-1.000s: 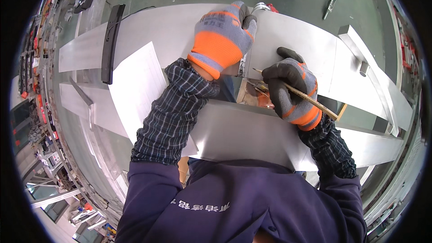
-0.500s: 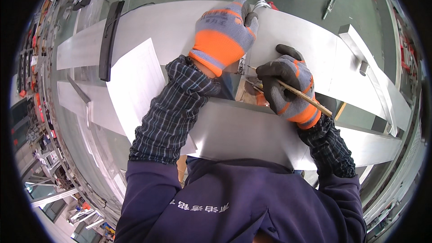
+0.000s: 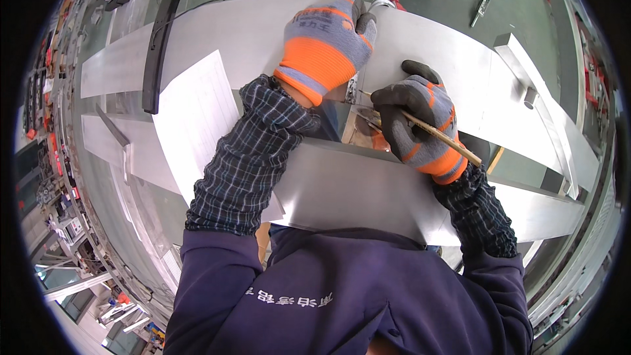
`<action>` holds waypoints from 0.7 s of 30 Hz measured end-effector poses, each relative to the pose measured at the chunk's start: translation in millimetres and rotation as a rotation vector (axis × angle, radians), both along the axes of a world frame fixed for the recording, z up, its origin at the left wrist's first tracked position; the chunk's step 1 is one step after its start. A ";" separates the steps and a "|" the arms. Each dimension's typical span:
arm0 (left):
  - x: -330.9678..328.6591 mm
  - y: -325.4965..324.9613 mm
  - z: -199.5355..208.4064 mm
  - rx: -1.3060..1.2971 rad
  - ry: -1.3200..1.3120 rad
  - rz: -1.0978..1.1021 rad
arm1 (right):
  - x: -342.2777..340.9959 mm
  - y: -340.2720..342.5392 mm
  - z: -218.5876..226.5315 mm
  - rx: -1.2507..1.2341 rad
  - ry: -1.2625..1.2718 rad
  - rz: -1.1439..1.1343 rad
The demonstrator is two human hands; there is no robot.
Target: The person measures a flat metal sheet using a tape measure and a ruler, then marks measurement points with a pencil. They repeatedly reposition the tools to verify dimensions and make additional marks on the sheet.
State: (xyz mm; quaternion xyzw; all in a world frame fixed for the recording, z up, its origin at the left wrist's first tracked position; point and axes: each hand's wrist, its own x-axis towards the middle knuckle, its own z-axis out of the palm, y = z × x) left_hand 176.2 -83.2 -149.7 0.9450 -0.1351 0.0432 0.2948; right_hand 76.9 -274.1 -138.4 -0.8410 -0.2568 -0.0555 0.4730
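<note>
My left hand (image 3: 332,36), in a grey and orange work glove, rests over the far silver metal panel (image 3: 250,33) with its fingers curled down. From beneath it a narrow ruler-like strip (image 3: 352,89) with dark markings sticks out toward me; the grip itself is hidden by the glove. My right hand (image 3: 424,115), gloved alike, is closed around a wooden pencil (image 3: 453,144). The pencil's tip lies just right of the strip's near end, at the panel's near edge; whether it touches cannot be told.
A near metal panel (image 3: 348,187) runs parallel to the far one. White paper (image 3: 197,115) and a black bar (image 3: 160,56) lie at left. A metal profile (image 3: 539,98) crosses both panels at right. Beyond the far edge sits a round silver object (image 3: 381,3).
The whole view has shifted slightly. Both hands keep nearly the same place and grip, with the pencil still in my right hand.
</note>
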 end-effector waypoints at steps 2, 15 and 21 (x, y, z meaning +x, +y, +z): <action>0.3 1.2 -1.7 -0.001 0.003 -0.004 | 0.1 0.7 0.1 -0.007 0.001 -0.001; -0.1 1.7 -3.2 -0.008 -0.029 -0.005 | -1.7 0.9 -7.0 0.032 0.035 0.004; 0.3 1.2 1.1 0.028 0.028 -0.010 | -1.0 0.1 -2.0 -0.006 0.014 0.007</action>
